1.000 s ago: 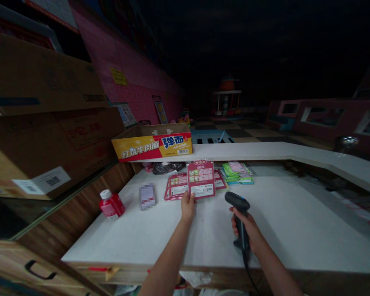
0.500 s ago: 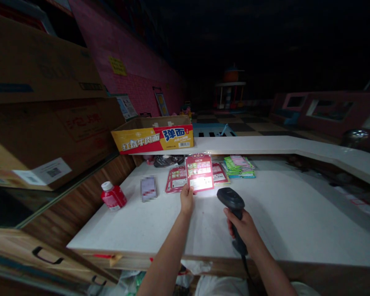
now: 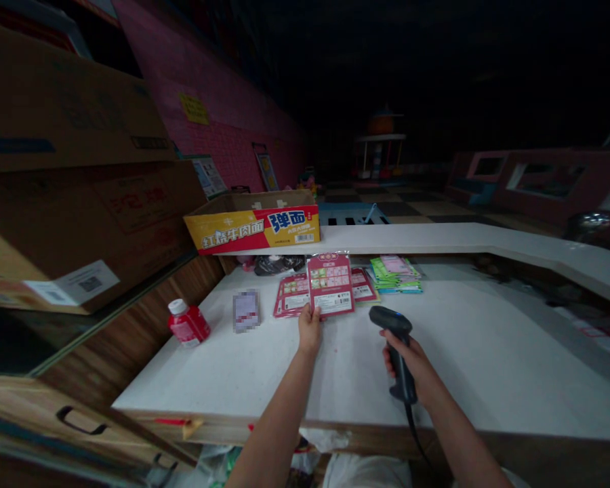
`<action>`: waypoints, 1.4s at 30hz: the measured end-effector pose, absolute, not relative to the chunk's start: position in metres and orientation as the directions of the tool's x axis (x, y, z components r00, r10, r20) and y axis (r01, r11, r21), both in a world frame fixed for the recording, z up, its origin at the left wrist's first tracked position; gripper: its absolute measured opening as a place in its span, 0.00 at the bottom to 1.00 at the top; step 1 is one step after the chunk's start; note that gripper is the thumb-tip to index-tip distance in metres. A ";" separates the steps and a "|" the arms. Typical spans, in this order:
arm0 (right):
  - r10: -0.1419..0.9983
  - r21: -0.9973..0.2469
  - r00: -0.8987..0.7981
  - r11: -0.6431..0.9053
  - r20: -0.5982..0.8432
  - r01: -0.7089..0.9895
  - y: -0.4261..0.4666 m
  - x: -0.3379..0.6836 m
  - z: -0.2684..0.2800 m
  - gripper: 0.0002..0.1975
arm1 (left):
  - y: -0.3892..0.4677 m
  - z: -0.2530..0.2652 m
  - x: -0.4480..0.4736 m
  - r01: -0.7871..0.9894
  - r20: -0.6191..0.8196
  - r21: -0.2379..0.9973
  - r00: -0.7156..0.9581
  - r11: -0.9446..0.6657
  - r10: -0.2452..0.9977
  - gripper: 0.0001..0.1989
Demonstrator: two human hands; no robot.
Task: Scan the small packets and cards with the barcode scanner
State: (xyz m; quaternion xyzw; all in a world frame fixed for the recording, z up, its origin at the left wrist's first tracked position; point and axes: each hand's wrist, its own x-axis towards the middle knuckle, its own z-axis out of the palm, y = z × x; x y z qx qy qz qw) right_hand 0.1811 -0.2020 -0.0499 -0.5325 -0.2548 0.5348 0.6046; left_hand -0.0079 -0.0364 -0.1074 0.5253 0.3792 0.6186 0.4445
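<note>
My left hand (image 3: 310, 330) pinches the lower edge of a red-and-white printed packet (image 3: 329, 279) in clear wrapping, its barcode side facing me. Behind it, similar red packets (image 3: 291, 296) lie on the white counter, partly covered by the held one. My right hand (image 3: 409, 362) is wrapped round the handle of a black barcode scanner (image 3: 394, 332), whose cord hangs down past the counter's front edge. The scanner's head is to the right of the held packet, apart from it. Right of the packets rests a pile of green and pink packets (image 3: 396, 273).
A red bottle with a white cap (image 3: 188, 324) lies tilted at the left of the counter (image 3: 356, 379), beside a blurred-out pale item (image 3: 247, 310). An open noodle carton (image 3: 257, 227) stands on the raised ledge (image 3: 411, 237). Large cardboard boxes (image 3: 81, 203) are stacked at left.
The bright scanner light on the held packet has gone out. My right hand and the scanner have shifted slightly right. My left hand holds the packet in nearly the same place.
</note>
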 end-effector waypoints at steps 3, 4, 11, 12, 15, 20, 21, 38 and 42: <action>0.898 -0.833 0.243 -0.201 -0.367 -0.515 -0.193 0.198 -0.064 0.23 | -0.040 -0.105 -0.007 -0.144 0.296 0.942 -0.073 -0.304 0.952 0.20; 0.904 -0.799 0.205 -0.203 -0.375 -0.566 -0.192 0.203 -0.067 0.23 | -0.041 -0.105 -0.007 -0.141 0.295 0.942 -0.081 -0.304 0.952 0.19; 0.966 -0.534 0.011 -0.135 -0.260 -0.835 -0.195 0.222 -0.086 0.22 | -0.041 -0.106 -0.013 -0.100 0.281 0.949 -0.156 -0.298 0.947 0.20; 0.969 -0.498 -0.003 -0.129 -0.246 -0.858 -0.196 0.224 -0.087 0.21 | -0.038 -0.105 -0.017 -0.069 0.279 0.953 -0.171 -0.294 0.945 0.20; 0.973 -0.421 -0.032 -0.129 -0.230 -0.898 -0.195 0.228 -0.091 0.18 | -0.023 -0.095 -0.036 0.069 0.273 0.962 -0.251 -0.265 0.929 0.18; 0.970 -0.400 -0.058 -0.152 -0.238 -0.904 -0.192 0.229 -0.092 0.16 | 0.000 -0.069 -0.067 0.376 0.202 0.926 -0.424 -0.031 0.883 0.18; 0.969 -0.401 -0.059 -0.154 -0.239 -0.903 -0.192 0.229 -0.092 0.17 | 0.000 -0.065 -0.071 0.449 0.201 0.893 -0.431 0.016 0.880 0.18; 0.974 -0.367 -0.024 -0.107 -0.225 -0.924 -0.193 0.228 -0.097 0.17 | -0.025 -0.057 -0.021 0.946 0.213 0.130 0.266 -0.297 0.940 0.30; 0.973 -0.361 -0.028 -0.112 -0.230 -0.926 -0.193 0.228 -0.096 0.16 | -0.020 -0.057 -0.015 0.971 0.227 0.076 0.204 -0.226 0.952 0.29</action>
